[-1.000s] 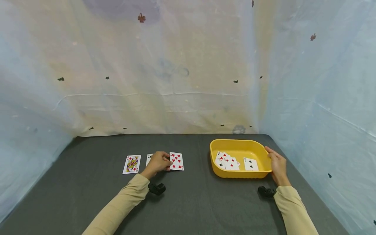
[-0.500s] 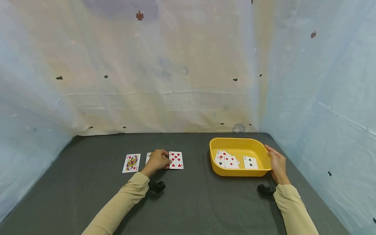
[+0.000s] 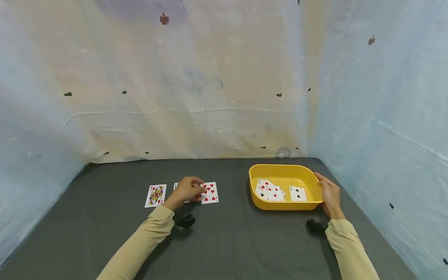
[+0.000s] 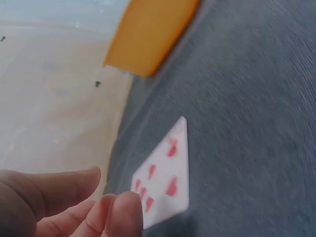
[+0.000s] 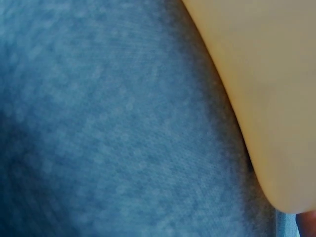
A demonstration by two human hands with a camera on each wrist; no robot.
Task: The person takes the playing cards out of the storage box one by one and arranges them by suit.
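The hearts card (image 3: 210,193) lies just right of the nearer left hand (image 3: 187,189), long axis front-to-back; thumb and fingers stand apart; the right hand (image 3: 330,196) grips the yellow tray (image 3: 280,206).

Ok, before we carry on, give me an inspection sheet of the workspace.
Surface: dark grey tabletop.
Job's things: face card, partly hidden card and hearts card in a row; yellow tray holding overlapping cards and one spades card apart.
Clutter: nothing seen.
Hands: left hand at hearts card's edge, thumb and fingertips apart, contact unclear; right hand grips tray's end.
Cables: nothing seen.
Surroundings: pale sheets behind and both sides.
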